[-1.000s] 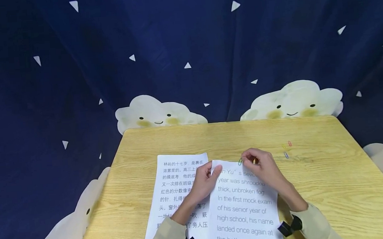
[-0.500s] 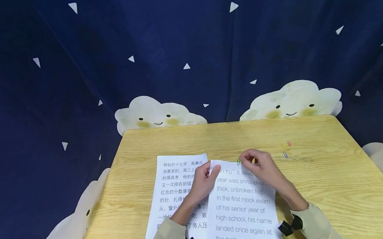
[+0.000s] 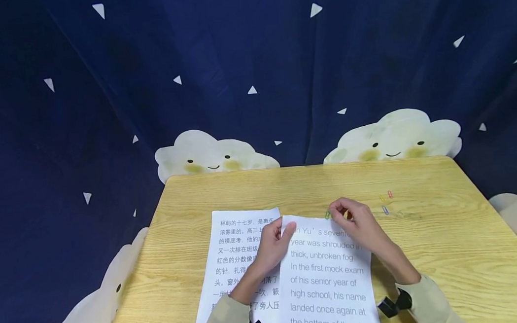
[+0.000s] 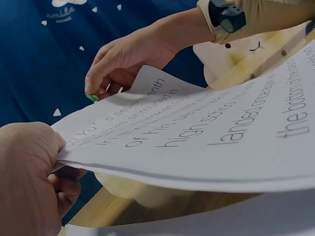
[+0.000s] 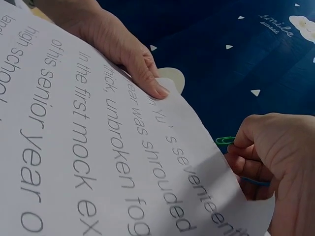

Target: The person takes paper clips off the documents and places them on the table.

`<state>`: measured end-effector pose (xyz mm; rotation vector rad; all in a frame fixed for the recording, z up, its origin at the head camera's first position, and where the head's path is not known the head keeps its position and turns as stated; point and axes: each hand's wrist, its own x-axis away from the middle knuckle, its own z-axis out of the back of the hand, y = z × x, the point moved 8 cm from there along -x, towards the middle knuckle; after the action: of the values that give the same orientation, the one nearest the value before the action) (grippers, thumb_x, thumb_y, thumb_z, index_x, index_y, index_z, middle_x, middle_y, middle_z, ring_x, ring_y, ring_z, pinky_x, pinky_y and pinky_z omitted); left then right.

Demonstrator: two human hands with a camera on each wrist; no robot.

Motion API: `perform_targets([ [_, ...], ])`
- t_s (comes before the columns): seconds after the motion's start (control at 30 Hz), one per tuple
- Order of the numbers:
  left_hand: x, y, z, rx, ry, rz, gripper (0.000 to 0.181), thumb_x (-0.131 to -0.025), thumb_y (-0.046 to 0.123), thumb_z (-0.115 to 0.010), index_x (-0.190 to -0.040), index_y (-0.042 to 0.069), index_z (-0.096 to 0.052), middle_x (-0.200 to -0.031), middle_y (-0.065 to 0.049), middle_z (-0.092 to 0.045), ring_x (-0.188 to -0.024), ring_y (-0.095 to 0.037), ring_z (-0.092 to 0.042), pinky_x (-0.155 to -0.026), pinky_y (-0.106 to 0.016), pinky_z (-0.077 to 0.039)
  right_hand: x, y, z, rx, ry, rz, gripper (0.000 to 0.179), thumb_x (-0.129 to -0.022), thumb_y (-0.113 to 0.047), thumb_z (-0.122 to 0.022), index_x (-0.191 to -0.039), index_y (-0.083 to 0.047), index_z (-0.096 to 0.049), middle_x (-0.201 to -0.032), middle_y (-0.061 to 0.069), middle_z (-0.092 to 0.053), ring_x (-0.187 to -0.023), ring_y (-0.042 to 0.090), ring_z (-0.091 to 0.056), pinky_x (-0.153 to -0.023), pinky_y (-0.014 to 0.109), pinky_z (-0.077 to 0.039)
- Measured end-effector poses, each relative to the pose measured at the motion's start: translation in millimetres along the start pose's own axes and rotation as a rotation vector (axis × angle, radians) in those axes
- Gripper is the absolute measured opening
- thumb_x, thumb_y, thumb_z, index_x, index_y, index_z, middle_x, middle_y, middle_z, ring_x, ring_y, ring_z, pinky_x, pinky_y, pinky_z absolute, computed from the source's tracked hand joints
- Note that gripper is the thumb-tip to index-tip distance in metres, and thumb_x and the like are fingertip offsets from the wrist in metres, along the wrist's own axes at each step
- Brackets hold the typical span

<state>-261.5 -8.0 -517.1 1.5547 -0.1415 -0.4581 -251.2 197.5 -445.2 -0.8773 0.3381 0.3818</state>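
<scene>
In the head view my left hand (image 3: pixel 272 244) pinches the top left corner of the printed English sheets (image 3: pixel 328 280), thumb on top. The sheets are raised off the table, and in the left wrist view they bow. A small green paper clip (image 5: pixel 225 140) is pinched between the thumb and index finger of my right hand (image 3: pixel 355 222). It lies right at the top edge of the sheets; whether it touches the paper I cannot tell. The top right corner of the sheets curls up beside my right palm in the right wrist view.
Sheets with Chinese print (image 3: pixel 229 262) lie on the wooden table (image 3: pixel 189 193) to the left, partly under my left arm. Right of my right hand are a red clip (image 3: pixel 390 194), a yellow clip (image 3: pixel 381 197) and a blue clip (image 3: pixel 385 210). A dark blue curtain (image 3: pixel 220 50) hangs behind.
Over the last half second my right hand has shifted slightly right and away from me with the green paper clip. My left hand still grips the corner, nearly unmoved.
</scene>
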Motion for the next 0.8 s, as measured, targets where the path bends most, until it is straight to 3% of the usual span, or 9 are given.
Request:
perform_targets([
  [0.2,-0.9,-1.5,7.0,0.005,0.027,0.0,0.025,-0.102,0.025,-0.053,-0.115,0.007,-0.065,-0.081,-0.014,-0.073,-0.059,-0.025,-0.07,-0.049,-0.036,-0.057,-0.6,9,7,-0.002,-0.012,-0.01,0.006,-0.097,-0.011,-0.06,-0.094,-0.011,-0.065,-0.08,-0.006,-0.061,-0.067,0.011,-0.052,-0.056,0.021,-0.044],
  [0.47,-0.8,-4.8,14.0,-0.028,0.052,0.028,0.028,-0.101,0.031,-0.052,-0.115,0.01,-0.065,-0.081,-0.011,-0.073,-0.06,-0.025,-0.07,-0.05,-0.035,-0.057,-0.2,24,24,0.054,-0.04,-0.101,0.012,-0.101,-0.02,-0.054,-0.094,-0.013,-0.062,-0.079,-0.004,-0.057,-0.065,0.012,-0.049,-0.055,0.022,-0.041],
  [0.6,-1.5,-7.2,15.2,-0.043,0.077,0.025,0.027,-0.101,0.032,-0.054,-0.112,0.011,-0.067,-0.079,-0.01,-0.072,-0.059,-0.024,-0.069,-0.051,-0.032,-0.057,-1.6,30,33,0.06,-0.046,-0.086,0.012,-0.101,-0.016,-0.053,-0.093,-0.011,-0.061,-0.079,-0.002,-0.057,-0.067,0.012,-0.048,-0.056,0.022,-0.04],
  [0.7,-1.5,0.5,14.9,-0.044,0.087,0.02,0.026,-0.101,0.028,-0.054,-0.112,0.009,-0.067,-0.079,-0.012,-0.072,-0.059,-0.024,-0.069,-0.051,-0.031,-0.056,-2.6,34,39,0.059,-0.043,-0.085,0.011,-0.1,-0.015,-0.055,-0.091,-0.012,-0.061,-0.078,-0.002,-0.058,-0.066,0.015,-0.049,-0.088,0.036,-0.04],
  [0.77,-1.6,8.3,14.4,-0.037,0.083,0.021,0.024,-0.102,0.024,-0.054,-0.113,0.006,-0.066,-0.08,-0.014,-0.072,-0.06,-0.025,-0.069,-0.052,-0.03,-0.056,-3.0,36,43,0.073,-0.039,-0.085,0.01,-0.098,-0.014,-0.056,-0.09,-0.013,-0.062,-0.076,-0.003,-0.058,-0.065,0.015,-0.049,-0.093,0.05,-0.029],
  [0.8,-1.3,11.6,14.3,-0.029,0.079,0.027,0.024,-0.102,0.022,-0.053,-0.114,0.005,-0.066,-0.081,-0.015,-0.072,-0.06,-0.026,-0.069,-0.052,-0.031,-0.056,-3.1,37,45,0.086,-0.038,-0.086,0.01,-0.098,-0.013,-0.057,-0.089,-0.013,-0.062,-0.076,-0.003,-0.059,-0.064,0.015,-0.05,-0.092,0.05,-0.029],
])
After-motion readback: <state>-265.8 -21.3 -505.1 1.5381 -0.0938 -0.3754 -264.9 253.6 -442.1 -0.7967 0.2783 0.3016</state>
